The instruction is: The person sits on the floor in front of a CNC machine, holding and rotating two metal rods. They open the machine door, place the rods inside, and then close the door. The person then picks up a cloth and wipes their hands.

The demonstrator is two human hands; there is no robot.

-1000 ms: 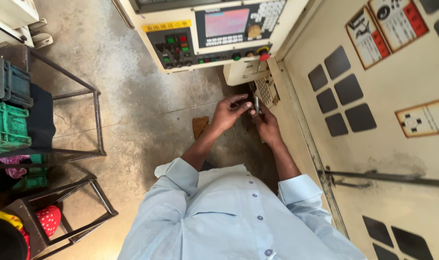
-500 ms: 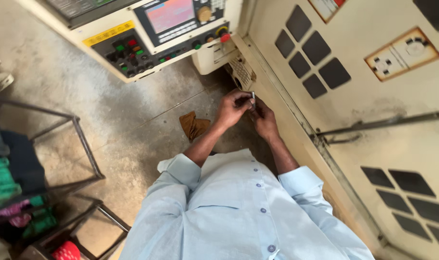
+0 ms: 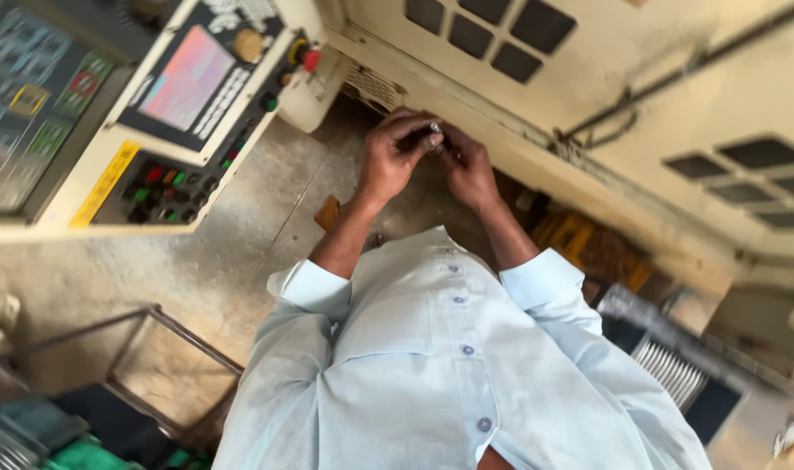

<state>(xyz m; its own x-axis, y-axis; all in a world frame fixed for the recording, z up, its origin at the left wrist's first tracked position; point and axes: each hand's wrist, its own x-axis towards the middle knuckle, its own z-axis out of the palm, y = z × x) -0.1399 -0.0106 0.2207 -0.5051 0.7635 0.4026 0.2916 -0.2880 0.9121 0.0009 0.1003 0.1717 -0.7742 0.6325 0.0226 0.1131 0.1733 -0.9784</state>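
Both my hands meet in front of my chest, above the concrete floor. My left hand (image 3: 391,157) and my right hand (image 3: 469,165) pinch one small dark metal part (image 3: 433,135) between their fingertips. The part is mostly hidden by my fingers, so its shape is unclear. My light blue shirt with rolled sleeves fills the lower middle of the view.
A machine control panel (image 3: 166,113) with a pinkish screen, coloured buttons and a red knob stands at the upper left. A cream machine housing (image 3: 675,113) with dark square windows runs along the right. A metal frame (image 3: 162,339) and green crates sit at the lower left.
The view has swung and tilted, so the control panel now sits further left and the housing higher. My hands stay together on the small part.
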